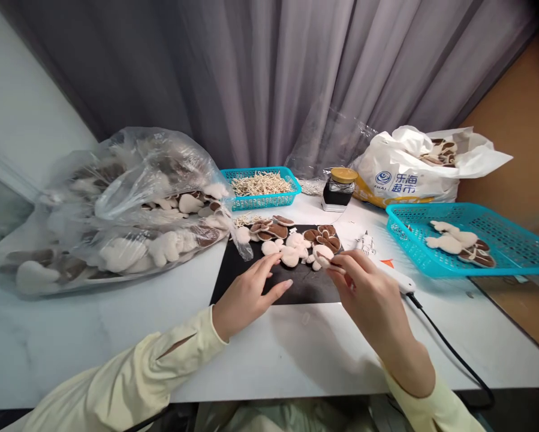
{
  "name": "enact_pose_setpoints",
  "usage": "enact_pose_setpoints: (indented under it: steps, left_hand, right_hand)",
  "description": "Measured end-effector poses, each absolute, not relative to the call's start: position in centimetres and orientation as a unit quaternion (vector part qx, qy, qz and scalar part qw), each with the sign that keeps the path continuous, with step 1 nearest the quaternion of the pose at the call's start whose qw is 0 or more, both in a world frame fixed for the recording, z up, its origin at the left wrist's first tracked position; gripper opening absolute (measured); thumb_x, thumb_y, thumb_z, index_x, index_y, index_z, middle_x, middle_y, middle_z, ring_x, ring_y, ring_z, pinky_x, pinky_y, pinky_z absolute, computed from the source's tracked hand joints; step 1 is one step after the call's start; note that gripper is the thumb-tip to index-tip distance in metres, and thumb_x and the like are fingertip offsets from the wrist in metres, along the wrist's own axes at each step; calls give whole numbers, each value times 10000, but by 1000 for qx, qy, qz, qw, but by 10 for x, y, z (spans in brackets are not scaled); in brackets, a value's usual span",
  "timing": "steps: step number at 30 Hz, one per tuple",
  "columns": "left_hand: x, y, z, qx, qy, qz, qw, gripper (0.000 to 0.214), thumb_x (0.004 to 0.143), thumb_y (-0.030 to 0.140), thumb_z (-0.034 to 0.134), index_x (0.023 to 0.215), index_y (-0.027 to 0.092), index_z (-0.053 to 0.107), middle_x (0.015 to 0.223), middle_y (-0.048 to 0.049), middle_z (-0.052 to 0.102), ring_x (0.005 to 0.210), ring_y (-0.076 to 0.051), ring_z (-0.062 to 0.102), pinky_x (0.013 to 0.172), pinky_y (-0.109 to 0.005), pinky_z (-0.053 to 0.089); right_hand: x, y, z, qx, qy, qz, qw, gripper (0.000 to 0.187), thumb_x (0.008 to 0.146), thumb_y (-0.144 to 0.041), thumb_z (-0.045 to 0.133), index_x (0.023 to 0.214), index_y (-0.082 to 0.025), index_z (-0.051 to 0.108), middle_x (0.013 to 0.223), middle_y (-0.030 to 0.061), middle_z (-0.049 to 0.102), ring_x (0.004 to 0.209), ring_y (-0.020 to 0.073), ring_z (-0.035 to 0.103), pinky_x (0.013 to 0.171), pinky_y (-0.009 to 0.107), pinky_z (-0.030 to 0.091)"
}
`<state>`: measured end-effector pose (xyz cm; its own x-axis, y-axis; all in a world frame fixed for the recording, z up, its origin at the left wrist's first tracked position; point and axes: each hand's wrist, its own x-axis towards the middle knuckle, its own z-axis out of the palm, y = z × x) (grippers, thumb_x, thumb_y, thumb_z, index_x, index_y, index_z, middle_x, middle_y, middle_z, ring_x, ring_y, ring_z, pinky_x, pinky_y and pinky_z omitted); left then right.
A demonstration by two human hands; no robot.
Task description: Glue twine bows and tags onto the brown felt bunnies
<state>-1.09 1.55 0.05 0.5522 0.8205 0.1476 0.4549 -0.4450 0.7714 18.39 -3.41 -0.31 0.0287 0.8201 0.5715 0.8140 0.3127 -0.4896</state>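
Observation:
My right hand (373, 294) is closed in a pinch on a small cream plush piece (324, 261) with a brown side, held above the black mat (296, 289). My left hand (250, 293) is open, its thumb and fingers apart, over the mat's left part. Its fingertips are close to a group of cream plush pieces (291, 255); whether they touch cannot be made out. Behind these lie brown oval pieces (276, 230) at the left and a brown cluster (327, 237) at the right.
A clear bag (129, 204) full of plush pieces fills the left side. Behind the mat stand a blue basket of thin sticks (262, 201) and a jar (340, 189). At right are a corded white tool (399, 277), a blue tray (413, 240) and a white bag (408, 171).

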Motion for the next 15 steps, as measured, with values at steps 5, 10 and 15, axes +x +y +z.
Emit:
enact_pose_setpoints:
  steps: [5,10,15]
  left_hand:
    - [-30,45,-6,890,382,223,111,450,904,348,411,1323,192,352,1432,-103,339,1307,-215,324,1084,-396,287]
    - [-37,82,-3,921,350,160,-52,384,933,246,311,1283,119,404,1434,-148,324,1322,-215,300,1070,-379,298]
    - [-15,124,0,955,268,96,-82,281,842,100,429,1084,96,571,1175,-149,597,1164,-216,495,1035,-351,295]
  right_hand:
    - [183,-26,2,-541,-789,17,291,230,847,-134,413,967,-214,592,795,31,667,518,135,605,413,218,363]
    - [188,-40,5,-489,-821,30,293,598,795,-18,296,1377,-152,290,467,-45,619,344,146,559,371,223,421]
    - [199,-54,3,-462,-852,-5,245,728,735,49,269,1412,-214,216,1234,83,580,1096,231,570,761,364,544]
